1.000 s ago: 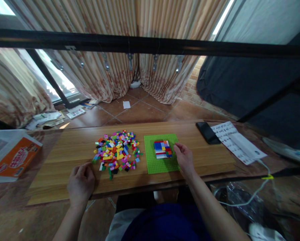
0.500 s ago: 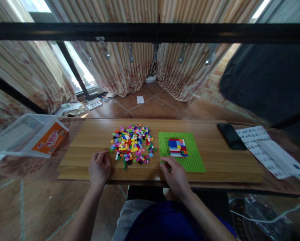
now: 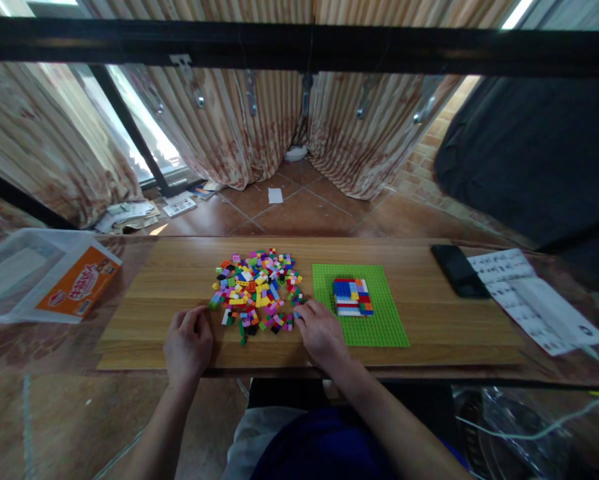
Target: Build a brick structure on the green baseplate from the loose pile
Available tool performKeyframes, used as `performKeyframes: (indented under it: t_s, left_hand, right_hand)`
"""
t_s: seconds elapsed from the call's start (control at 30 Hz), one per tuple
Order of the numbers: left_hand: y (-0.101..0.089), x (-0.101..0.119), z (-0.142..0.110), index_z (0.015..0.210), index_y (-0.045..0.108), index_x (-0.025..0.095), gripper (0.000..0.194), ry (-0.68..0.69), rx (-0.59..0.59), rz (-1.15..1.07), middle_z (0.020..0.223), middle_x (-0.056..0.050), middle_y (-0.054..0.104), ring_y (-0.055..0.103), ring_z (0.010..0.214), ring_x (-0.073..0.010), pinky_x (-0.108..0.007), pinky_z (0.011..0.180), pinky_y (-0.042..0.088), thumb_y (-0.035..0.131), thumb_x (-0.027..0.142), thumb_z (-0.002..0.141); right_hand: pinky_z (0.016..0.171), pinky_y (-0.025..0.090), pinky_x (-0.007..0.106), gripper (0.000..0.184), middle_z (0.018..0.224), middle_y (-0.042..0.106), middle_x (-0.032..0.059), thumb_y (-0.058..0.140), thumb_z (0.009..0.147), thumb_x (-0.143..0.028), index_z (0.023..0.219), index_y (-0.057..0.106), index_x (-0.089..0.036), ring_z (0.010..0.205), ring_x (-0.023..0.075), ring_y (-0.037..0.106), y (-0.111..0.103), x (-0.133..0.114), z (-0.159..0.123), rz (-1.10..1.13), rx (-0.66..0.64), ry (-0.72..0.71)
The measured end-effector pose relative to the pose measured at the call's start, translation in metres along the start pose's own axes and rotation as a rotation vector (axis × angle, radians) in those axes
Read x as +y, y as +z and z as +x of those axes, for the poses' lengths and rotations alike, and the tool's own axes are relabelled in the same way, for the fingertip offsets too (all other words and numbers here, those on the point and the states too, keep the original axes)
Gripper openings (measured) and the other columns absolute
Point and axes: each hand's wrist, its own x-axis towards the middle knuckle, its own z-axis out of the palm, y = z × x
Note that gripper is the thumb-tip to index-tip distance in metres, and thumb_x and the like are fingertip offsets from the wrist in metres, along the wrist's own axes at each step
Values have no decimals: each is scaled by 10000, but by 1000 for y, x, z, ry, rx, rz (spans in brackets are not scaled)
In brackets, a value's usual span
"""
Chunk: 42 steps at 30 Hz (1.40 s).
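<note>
Head | right hand: brick pile edge | left hand: near board edge

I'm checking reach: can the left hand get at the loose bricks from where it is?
Probably yes: the left hand is by the near left edge of the bricks, with nothing visible between; the right hand is at their right side, out of its way.

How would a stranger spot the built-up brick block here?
On the long brown wooden board, find the flat green studded plate. The multicoloured plastic brick block sits on it: one compact, squarish piece, unlike the scattered small bricks to the left.
</note>
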Motion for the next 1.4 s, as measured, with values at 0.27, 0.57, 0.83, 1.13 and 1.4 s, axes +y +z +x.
performKeyframes:
  t_s: [0.27, 0.57, 0.83, 1.13, 1.4]
  left_hand:
    - [-2, 3, 1, 1026, 691, 185, 317, -28, -13, 34, 1002, -94, 647, 605, 882, -211, -298, 692, 441, 437, 327, 903]
    - [-1, 3, 2, 1014, 698, 189, 301, -18, 13, 45, 1004, -88, 653, 613, 894, -212, -297, 715, 458, 454, 321, 896]
    - [-2, 4, 3, 1023, 704, 173, 333, -27, 1, 46, 1010, -100, 653, 614, 890, -226, -308, 703, 453, 448, 337, 887]
    - [0, 1, 3, 1023, 710, 165, 341, -3, 15, 75, 1010, -103, 668, 628, 879, -234, -311, 679, 457, 450, 339, 887]
    - [0, 2, 3, 1021, 714, 154, 347, -3, 27, 82, 1015, -112, 671, 638, 893, -250, -327, 682, 476, 450, 338, 891]
  right_hand:
    - [802, 487, 315, 151, 957, 639, 54, 508, 907, -184, 963, 639, -236, 913, 200, 593, -27, 16, -26, 155, 127, 70]
    - [841, 514, 386, 196, 1008, 647, 90, 508, 906, -252, 1037, 650, -221, 939, 230, 615, -59, 65, -58, 76, 321, 214]
    - [854, 506, 385, 185, 995, 647, 90, 528, 901, -260, 1019, 663, -214, 938, 226, 608, -70, 75, -53, 50, 379, 250]
    - [871, 487, 417, 154, 1012, 642, 108, 547, 870, -191, 952, 678, -195, 980, 252, 568, -52, 79, -29, 17, 351, 180]
    - [880, 483, 408, 159, 1022, 646, 103, 584, 851, -216, 970, 686, -194, 976, 245, 572, -53, 81, -31, 64, 377, 214]
